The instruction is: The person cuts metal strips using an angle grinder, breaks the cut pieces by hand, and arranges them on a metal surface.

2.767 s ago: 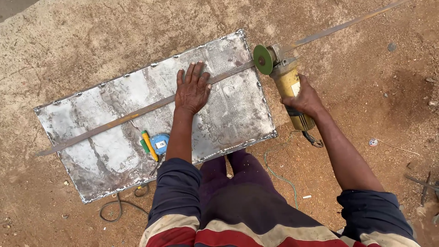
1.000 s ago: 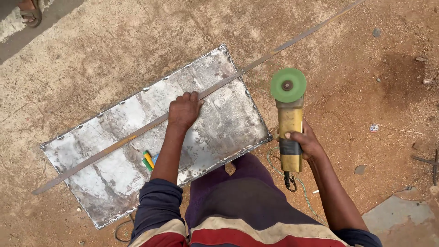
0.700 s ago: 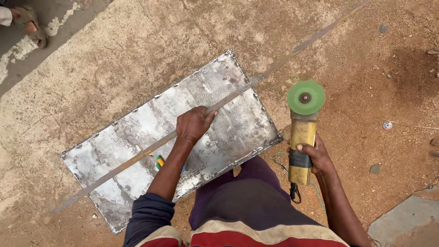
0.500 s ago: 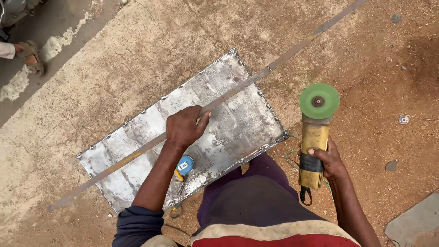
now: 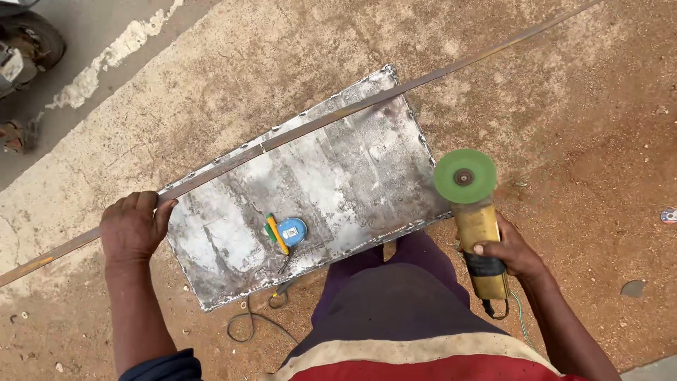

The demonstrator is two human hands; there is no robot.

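A dull silver metal sheet (image 5: 338,183) lies flat on the sandy ground. A long thin steel strip (image 5: 338,116) runs diagonally over its far edge, from the lower left to the upper right. My left hand (image 5: 132,227) grips that strip just past the sheet's left corner. My right hand (image 5: 509,252) holds a yellow angle grinder (image 5: 479,233) by its body, to the right of the sheet. Its green disc (image 5: 465,176) faces up near the sheet's right edge. A blue tape measure (image 5: 291,231) and a yellow-green marker (image 5: 276,233) rest on the sheet.
A black cable (image 5: 250,317) loops on the dirt below the sheet's near edge. My legs in purple trousers (image 5: 395,303) are at the bottom centre. Grey pavement with a white painted line (image 5: 106,60) runs at the upper left, where part of a vehicle wheel (image 5: 28,42) shows.
My left hand has slid left along the strip, off the sheet to its left corner. The strip has shifted towards the sheet's far edge. The grinder has stayed to the right.
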